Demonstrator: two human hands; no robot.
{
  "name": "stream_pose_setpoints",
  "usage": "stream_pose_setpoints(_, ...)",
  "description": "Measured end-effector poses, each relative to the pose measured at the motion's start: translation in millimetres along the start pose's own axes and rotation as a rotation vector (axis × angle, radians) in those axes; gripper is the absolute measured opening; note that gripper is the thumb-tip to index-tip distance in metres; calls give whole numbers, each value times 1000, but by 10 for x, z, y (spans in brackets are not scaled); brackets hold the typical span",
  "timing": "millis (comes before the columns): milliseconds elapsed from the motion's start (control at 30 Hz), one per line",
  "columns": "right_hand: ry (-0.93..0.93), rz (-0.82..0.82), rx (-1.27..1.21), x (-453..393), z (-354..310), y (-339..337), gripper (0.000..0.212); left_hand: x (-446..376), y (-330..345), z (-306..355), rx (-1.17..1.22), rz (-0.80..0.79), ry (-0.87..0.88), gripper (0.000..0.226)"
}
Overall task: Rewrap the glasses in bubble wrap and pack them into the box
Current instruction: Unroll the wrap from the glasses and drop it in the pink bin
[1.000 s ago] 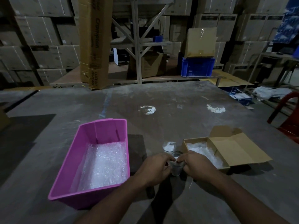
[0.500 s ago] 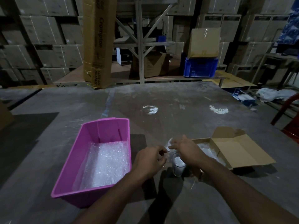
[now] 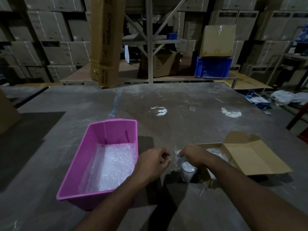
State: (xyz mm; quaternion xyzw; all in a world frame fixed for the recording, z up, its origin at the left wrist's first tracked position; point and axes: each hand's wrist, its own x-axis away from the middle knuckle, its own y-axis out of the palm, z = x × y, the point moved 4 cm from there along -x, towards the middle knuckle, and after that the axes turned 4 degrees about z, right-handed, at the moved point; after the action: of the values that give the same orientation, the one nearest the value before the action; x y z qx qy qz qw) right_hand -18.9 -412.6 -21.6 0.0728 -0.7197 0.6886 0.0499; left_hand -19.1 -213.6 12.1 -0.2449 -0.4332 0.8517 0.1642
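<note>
Two clear glasses stand on the grey table between a pink bin and a cardboard box. The nearer glass (image 3: 187, 171) has white wrap stuffed inside and stands free, just below my right wrist. My right hand (image 3: 194, 155) reaches over it and grips the rim of the farther glass (image 3: 177, 159), which is mostly hidden under my fingers. My left hand (image 3: 153, 162) hovers just left of that glass with curled fingers; I see nothing in them. The small cardboard box (image 3: 250, 157) lies open at the right, with bubble wrap (image 3: 215, 150) in its left half.
The pink plastic bin (image 3: 100, 144) at the left holds a sheet of bubble wrap (image 3: 111, 165). A dark mat (image 3: 145, 142) lies beside it. Beyond the table (image 3: 183, 100) stand a tall carton (image 3: 106, 42), a blue crate (image 3: 211, 67) and stacked boxes.
Both hands let go of the nearer glass, which now stands on the table. My right hand moved forward onto the farther glass, and my left hand drew back a little to the left.
</note>
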Motion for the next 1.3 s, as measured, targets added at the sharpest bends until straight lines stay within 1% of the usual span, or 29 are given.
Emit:
stream_pose_setpoints(133, 46, -100, -4, -31, -42, -20, 46, 31, -41, 5, 7, 4, 3, 27)
stream_pose_setpoints(233, 60, -160, 13, -39, -88, -66, 50, 44, -74, -4, 16, 3, 0, 27)
stream_pose_setpoints(367, 88, -163, -31, -33, -71, -95, 51, 59, -191, -37, 4, 50, -6, 26)
stream_pose_setpoints(433, 94, -154, 5, -10, -86, -131, 56, 69, -261, -62, 5, 74, -18, 25)
stream_pose_setpoints(533, 90, -113, 1, 2, -119, -156, 59, 204, -314, -49, -10, 160, 15, 18)
stream_pose_setpoints(567, 87, -104, 3, 19, -121, -161, 58, 300, -267, -30, -7, 149, 40, 19)
stream_pose_setpoints(667, 78, -60, -16, 50, -112, -168, 51, 534, -75, 61, -44, -1, 114, 34)
stream_pose_setpoints(733, 90, -30, -16, 57, -120, -172, 52, 476, -74, 92, -67, 9, 127, 44)
stream_pose_setpoints(800, 112, 1, -34, 56, -123, -183, 53, 351, -115, 151, -95, 43, 159, 47)
stream_pose_setpoints(900, 108, 68, -58, 63, -131, -210, 49, 217, -163, 167, -84, 57, 156, 41)
stream_pose_setpoints(1000, 94, 107, 6, 179, -168, -241, 47, 168, -221, 57, -56, 81, 91, 31)
stream_pose_setpoints(1067, 86, 251, 37, 291, -204, -233, 40, 169, -273, -44, -27, 101, 45, 24)
stream_pose_setpoints(1133, 24, 427, -37, 418, -326, -186, 36, 190, -339, -144, 2, 122, -1, 20)
stream_pose_setpoints(1167, -39, 446, -87, 469, -438, -120, 37, 200, -362, -194, 15, 133, -19, 18)
stream_pose_setpoints(1233, -192, 397, -95, 536, -743, 70, 41, 227, -401, -275, 42, 153, -53, 13)
stream_pose_setpoints(1267, -237, 349, -89, 542, -887, 174, 45, 244, -417, -298, 57, 163, -66, 12)
stream_pose_setpoints(1300, -240, 287, -73, 521, -991, 280, 53, 257, -429, -312, 72, 174, -73, 11)
